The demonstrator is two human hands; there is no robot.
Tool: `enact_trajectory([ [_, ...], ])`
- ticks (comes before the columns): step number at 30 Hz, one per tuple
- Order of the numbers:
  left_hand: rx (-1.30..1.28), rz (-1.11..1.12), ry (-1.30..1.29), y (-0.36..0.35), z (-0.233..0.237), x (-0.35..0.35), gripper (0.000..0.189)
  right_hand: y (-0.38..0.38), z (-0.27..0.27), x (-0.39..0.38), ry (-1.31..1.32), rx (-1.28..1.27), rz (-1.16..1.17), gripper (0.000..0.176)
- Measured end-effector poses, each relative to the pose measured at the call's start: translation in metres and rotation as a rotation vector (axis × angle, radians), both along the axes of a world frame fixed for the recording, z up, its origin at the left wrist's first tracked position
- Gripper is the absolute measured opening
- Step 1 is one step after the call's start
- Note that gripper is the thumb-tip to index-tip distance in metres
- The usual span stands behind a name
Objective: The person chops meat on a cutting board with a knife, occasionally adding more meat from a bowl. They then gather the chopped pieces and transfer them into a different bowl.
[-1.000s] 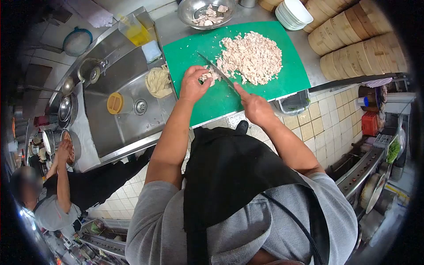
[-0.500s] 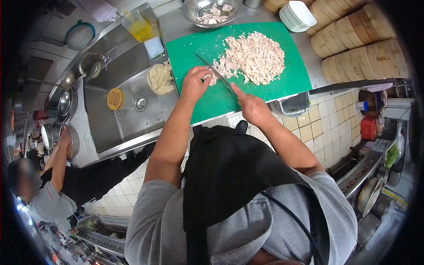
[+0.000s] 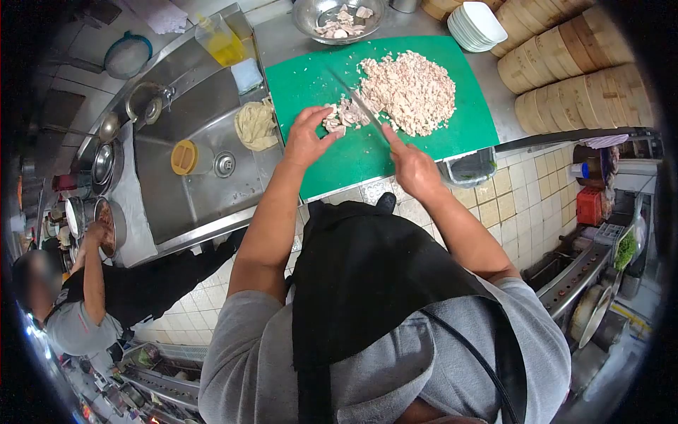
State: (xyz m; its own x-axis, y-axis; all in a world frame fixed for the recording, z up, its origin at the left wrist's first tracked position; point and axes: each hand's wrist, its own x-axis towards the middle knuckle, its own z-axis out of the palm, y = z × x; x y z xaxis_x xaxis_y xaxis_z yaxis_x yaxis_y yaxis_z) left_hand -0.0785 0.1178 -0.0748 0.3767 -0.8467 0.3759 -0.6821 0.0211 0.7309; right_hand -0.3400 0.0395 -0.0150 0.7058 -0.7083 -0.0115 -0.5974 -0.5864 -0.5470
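Observation:
A green cutting board (image 3: 346, 166) lies below my hands. My right hand (image 3: 418, 171) is closed round the handle of a knife (image 3: 359, 100), its blade pointing up and left across the board. Just left of the blade sits a small heap of cut pale meat pieces (image 3: 342, 117). My left hand (image 3: 305, 141) rests beside that heap with thumb and fingers apart, fingertips at its left edge. Right of the blade spreads a large pile of finely chopped meat (image 3: 417, 92). Larger meat chunks (image 3: 342, 27) lie in a metal bowl (image 3: 302, 27) behind the board.
To the left is a steel sink (image 3: 183, 134) with a yellow-lidded container (image 3: 184, 157); a crumpled cloth (image 3: 256, 126) lies on its right edge. White plates (image 3: 479, 27) and bamboo steamers (image 3: 565, 53) stand at the right. A co-worker (image 3: 85, 311) handles a bowl (image 3: 119, 226) at far left.
The knife and my right hand have shifted right, toward the large pile. My left hand has opened and moved slightly left, off the meat; the pieces there now lie more spread out.

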Motion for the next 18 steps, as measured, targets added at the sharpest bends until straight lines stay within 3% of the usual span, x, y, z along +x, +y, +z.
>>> enact_trajectory([
  [3,0.053,-0.05,-0.069,0.005,-0.002,0.009,0.046,-0.01,-0.005,-0.004,0.19,0.016,0.045,0.066],
  [5,0.102,-0.03,-0.151,0.007,-0.008,0.01,0.046,-0.003,0.004,-0.001,0.007,-0.012,0.023,0.067],
  [9,0.02,-0.041,-0.083,0.0,-0.012,0.0,0.035,0.01,-0.004,0.007,-0.101,-0.005,0.057,0.068],
  [11,0.035,-0.018,-0.09,-0.001,-0.011,-0.002,0.028,0.006,-0.011,0.01,0.235,0.051,0.144,0.068],
  [14,-0.027,-0.024,-0.082,0.003,-0.007,-0.003,0.027,0.01,0.001,0.011,0.018,0.029,0.12,0.068],
  [18,-0.024,0.0,-0.099,0.005,-0.009,-0.004,0.024,0.015,0.003,0.012,0.008,0.035,0.136,0.068],
])
